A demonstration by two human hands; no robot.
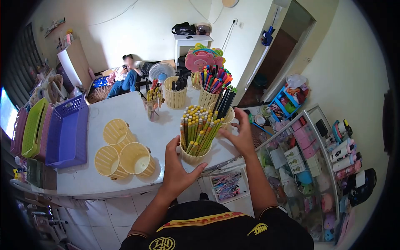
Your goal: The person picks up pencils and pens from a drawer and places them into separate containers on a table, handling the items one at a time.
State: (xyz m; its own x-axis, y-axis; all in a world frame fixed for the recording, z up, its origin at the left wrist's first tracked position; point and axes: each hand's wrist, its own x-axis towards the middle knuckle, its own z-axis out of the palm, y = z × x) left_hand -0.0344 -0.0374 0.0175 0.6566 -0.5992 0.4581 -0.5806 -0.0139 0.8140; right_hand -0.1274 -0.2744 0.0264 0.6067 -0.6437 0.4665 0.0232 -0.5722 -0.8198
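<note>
A cream woven basket [195, 156] packed with yellow-green pencils [198, 125] stands near the table's front edge. My left hand [178, 167] is at its left side, thumb and fingers spread apart, fingertips right by the rim. On the other side my right hand [241, 135] is open and curved, its thumb close to the pencils and its fingers beside a second cream basket [228, 118], which holds black pens [225, 102] with some green tips. The pencils partly hide that basket.
Three cream baskets [137, 158] without contents cluster at left, near purple [66, 137] and green trays. Behind stand a marker basket [207, 99], a basket of black items [175, 96] and a clear cup [152, 111]. A pen drawer [227, 185] is below; a person [125, 79] rests beyond.
</note>
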